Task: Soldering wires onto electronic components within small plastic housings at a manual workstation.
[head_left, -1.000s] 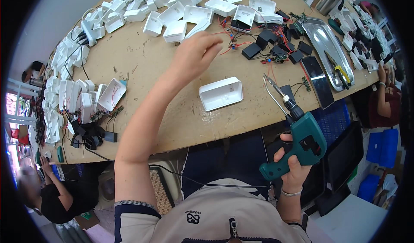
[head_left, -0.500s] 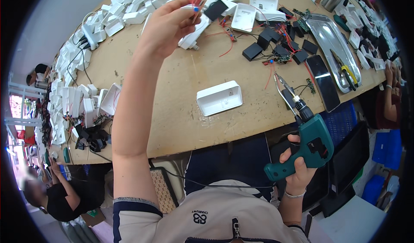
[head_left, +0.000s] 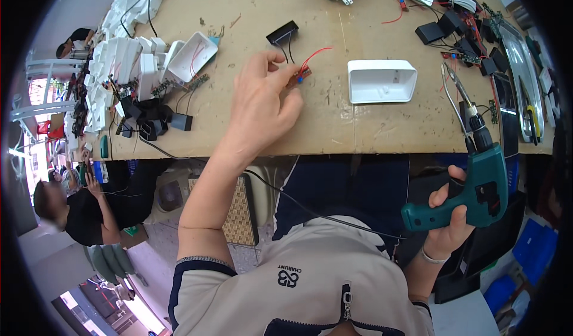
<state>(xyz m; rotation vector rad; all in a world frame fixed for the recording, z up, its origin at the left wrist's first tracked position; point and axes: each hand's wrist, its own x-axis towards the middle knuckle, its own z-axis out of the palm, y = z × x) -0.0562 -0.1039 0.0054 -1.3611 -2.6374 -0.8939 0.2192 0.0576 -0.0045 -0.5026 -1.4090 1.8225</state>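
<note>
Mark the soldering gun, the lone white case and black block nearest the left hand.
Soldering gun (head_left: 484, 166), head view: green body.
White case (head_left: 374, 81), head view: bare inside.
Black block (head_left: 282, 34), head view: middle of its body.

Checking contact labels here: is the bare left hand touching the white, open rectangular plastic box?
Apart: the head view shows tan tabletop between the left hand and the white box.

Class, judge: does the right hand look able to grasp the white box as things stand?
Probably not: gripping the green soldering gun, the right hand seems too occupied for the white box.
</note>
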